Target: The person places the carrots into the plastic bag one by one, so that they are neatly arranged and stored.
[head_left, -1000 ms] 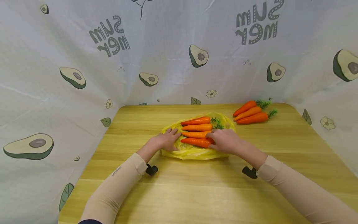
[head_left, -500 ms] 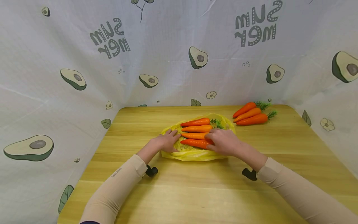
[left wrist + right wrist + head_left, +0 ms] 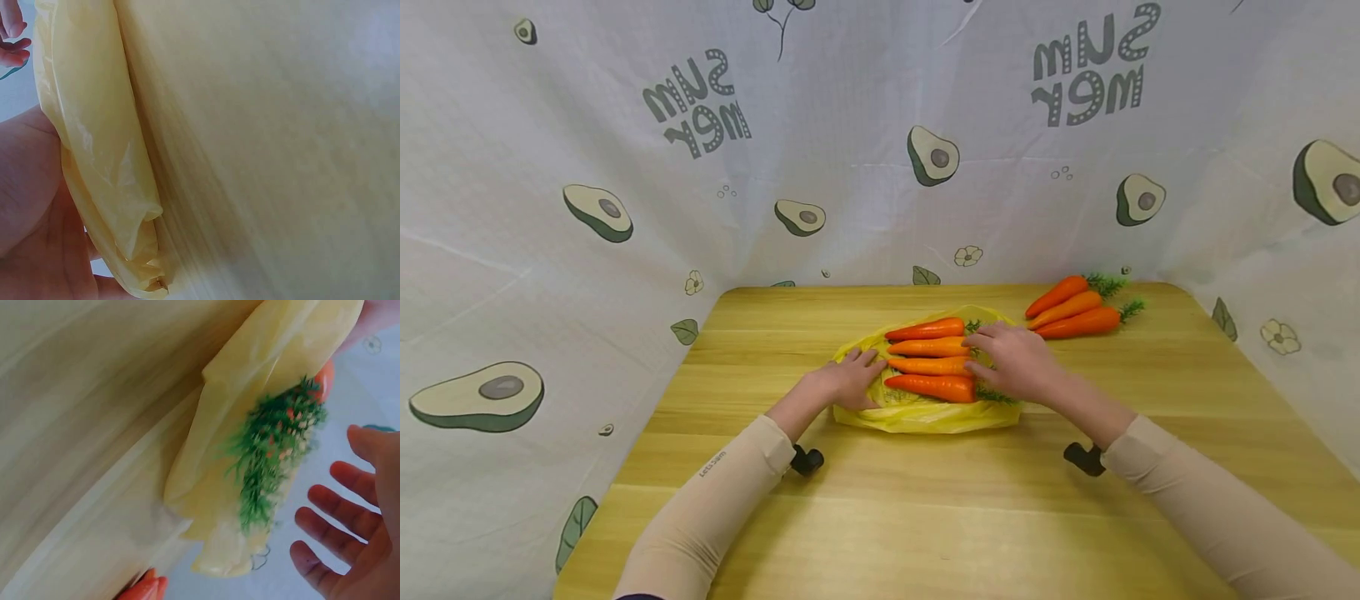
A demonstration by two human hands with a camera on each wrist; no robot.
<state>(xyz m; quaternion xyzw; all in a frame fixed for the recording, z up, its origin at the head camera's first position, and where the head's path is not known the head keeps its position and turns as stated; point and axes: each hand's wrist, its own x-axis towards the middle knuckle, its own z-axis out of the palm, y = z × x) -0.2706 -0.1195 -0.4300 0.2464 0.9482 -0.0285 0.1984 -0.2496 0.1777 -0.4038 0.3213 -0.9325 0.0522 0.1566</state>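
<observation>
Several carrots lie side by side in a yellow plastic bag, tips to the left and green tops to the right. My left hand rests on the bag's left end, fingers extended near the carrot tips. In the left wrist view the rolled bag edge runs along that palm. My right hand is over the carrots' leafy ends, its fingers spread and loose. The right wrist view shows this hand holding nothing, beside the green leaves.
More carrots lie at the back right of the wooden table, just beyond the bag. A white curtain printed with avocados hangs behind and along the sides. Black wrist cameras sit below the forearms.
My right hand has let go of the nearest carrot and moved up and to the right, baring its thick end and green top. My left hand has stayed in place.
</observation>
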